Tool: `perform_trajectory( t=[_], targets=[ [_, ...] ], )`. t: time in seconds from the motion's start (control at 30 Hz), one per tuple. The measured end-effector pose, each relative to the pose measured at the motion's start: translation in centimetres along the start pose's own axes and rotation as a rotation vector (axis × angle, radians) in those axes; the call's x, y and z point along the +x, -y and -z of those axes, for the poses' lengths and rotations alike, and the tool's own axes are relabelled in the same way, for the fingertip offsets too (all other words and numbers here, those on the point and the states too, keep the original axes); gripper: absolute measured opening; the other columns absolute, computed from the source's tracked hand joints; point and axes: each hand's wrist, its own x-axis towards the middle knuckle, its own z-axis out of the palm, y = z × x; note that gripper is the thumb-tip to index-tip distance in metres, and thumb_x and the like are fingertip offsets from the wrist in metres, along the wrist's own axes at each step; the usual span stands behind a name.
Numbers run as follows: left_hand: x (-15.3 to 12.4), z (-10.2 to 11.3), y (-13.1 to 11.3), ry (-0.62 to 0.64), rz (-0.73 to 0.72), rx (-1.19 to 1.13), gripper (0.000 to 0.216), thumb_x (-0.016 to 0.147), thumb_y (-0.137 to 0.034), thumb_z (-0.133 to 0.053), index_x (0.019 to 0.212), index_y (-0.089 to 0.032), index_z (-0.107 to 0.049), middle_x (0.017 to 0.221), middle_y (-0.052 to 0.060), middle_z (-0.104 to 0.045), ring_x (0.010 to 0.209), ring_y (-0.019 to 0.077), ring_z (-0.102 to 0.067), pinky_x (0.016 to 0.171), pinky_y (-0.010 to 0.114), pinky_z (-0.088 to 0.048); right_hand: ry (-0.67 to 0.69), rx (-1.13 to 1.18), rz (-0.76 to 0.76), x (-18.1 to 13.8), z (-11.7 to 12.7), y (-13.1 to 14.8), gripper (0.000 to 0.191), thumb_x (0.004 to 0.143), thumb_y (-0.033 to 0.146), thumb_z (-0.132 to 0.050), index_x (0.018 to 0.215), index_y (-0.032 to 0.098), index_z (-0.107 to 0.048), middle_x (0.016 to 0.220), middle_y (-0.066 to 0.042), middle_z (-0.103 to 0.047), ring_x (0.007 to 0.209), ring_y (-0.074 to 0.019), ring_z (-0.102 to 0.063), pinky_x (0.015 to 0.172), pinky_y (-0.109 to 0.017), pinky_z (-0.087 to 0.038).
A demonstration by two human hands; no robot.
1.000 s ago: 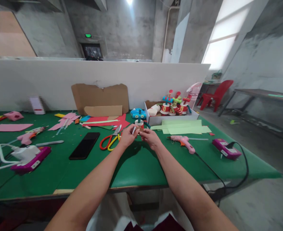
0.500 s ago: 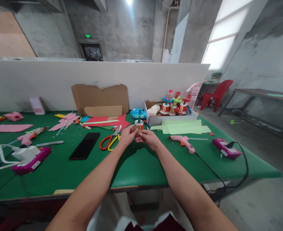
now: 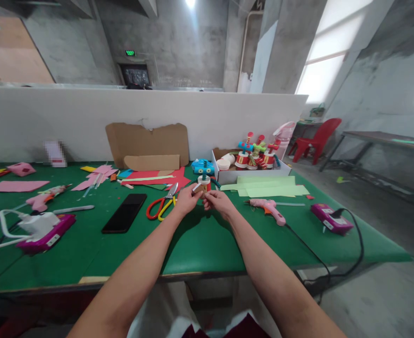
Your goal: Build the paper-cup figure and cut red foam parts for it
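Note:
Near the middle of the table, my left hand [image 3: 188,199] pinches a small piece of brown cardboard [image 3: 200,188]. My right hand [image 3: 219,203] is closed beside it, fingertips together by the cardboard's right end; what they grip is too small to make out. Just behind the fingers stands a paper-cup figure [image 3: 204,180] with a red and white body, dark green coiled arms and a blue head, partly covered by the cardboard. To the left of my left hand lie scissors [image 3: 162,204] with red and yellow handles.
A pink glue gun [image 3: 268,209] lies at right, its cord running near a purple power strip [image 3: 330,218]. A black phone [image 3: 124,213] and another glue gun [image 3: 47,198] are at left. Behind are a white box [image 3: 252,177] of finished cup figures, pale green paper [image 3: 270,187] and cardboard [image 3: 150,141].
The cardboard piece has tilted in my left hand, its pale edge now showing. My right fingers have shifted slightly right, and more of the cup's red side is visible.

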Motion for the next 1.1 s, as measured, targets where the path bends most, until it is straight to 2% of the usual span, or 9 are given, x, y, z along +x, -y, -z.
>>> perform_trajectory(
  t=[0.27,0.43,0.57,0.87,0.93,1.1],
  targets=[
    [-0.1,0.0,-0.2,0.009,-0.026,0.022,0.016,0.079,-0.024,-0.054,0.090,-0.018,-0.064,0.076,0.001,-0.067,0.068,0.0155,-0.058,0.065,0.025,-0.044,-0.004,0.013,-0.056,-0.4,-0.2,0.6,0.020,0.081,0.020,-0.063,0.062,0.015,-0.057,0.052,0.000,-0.060,0.043,-0.0082,-0.056,0.045,-0.019,-0.050],
    [-0.5,0.1,-0.6,0.023,-0.055,0.051,0.019,0.083,-0.027,-0.051,0.094,-0.018,-0.064,0.078,0.001,-0.068,0.068,0.0152,-0.058,0.065,0.024,-0.042,-0.048,0.023,-0.041,-0.5,-0.5,0.6,0.018,0.078,0.018,-0.062,0.060,0.014,-0.059,0.049,0.001,-0.058,0.042,-0.0077,-0.053,0.045,-0.020,-0.050],
    [-0.9,0.3,-0.9,0.048,-0.107,0.159,0.019,0.086,-0.028,-0.047,0.093,-0.020,-0.063,0.077,0.001,-0.067,0.068,0.0157,-0.058,0.062,0.024,-0.039,-0.088,0.013,-0.032,-0.7,-0.7,0.6,0.016,0.076,0.016,-0.059,0.061,0.014,-0.063,0.049,0.001,-0.059,0.041,-0.0083,-0.052,0.045,-0.021,-0.049],
    [-1.5,0.3,-1.8,0.131,-0.217,0.410,0.018,0.079,-0.013,-0.046,0.088,-0.022,-0.057,0.084,0.004,-0.066,0.077,0.0195,-0.061,0.064,0.026,-0.039,-0.203,-0.033,-0.036,-0.5,-0.9,0.3,0.017,0.073,0.017,-0.061,0.056,0.016,-0.062,0.044,0.001,-0.057,0.040,-0.0111,-0.052,0.044,-0.023,-0.047],
    [-1.4,0.1,-1.8,0.107,-0.192,0.356,0.016,0.080,-0.014,-0.045,0.088,-0.021,-0.057,0.080,0.003,-0.065,0.074,0.0187,-0.060,0.063,0.026,-0.039,-0.189,-0.019,-0.018,-0.5,-0.9,0.3,0.016,0.072,0.019,-0.062,0.057,0.017,-0.062,0.046,0.002,-0.057,0.041,-0.0107,-0.052,0.044,-0.023,-0.047],
    [-0.6,-0.3,-0.9,-0.019,-0.087,0.058,0.013,0.086,-0.027,-0.045,0.085,-0.020,-0.056,0.073,0.000,-0.062,0.068,0.0157,-0.056,0.064,0.025,-0.042,-0.118,0.057,0.062,-0.3,-0.5,0.2,0.012,0.069,0.025,-0.069,0.061,0.016,-0.064,0.055,0.002,-0.061,0.046,-0.0080,-0.053,0.050,-0.021,-0.048]
  ],
)
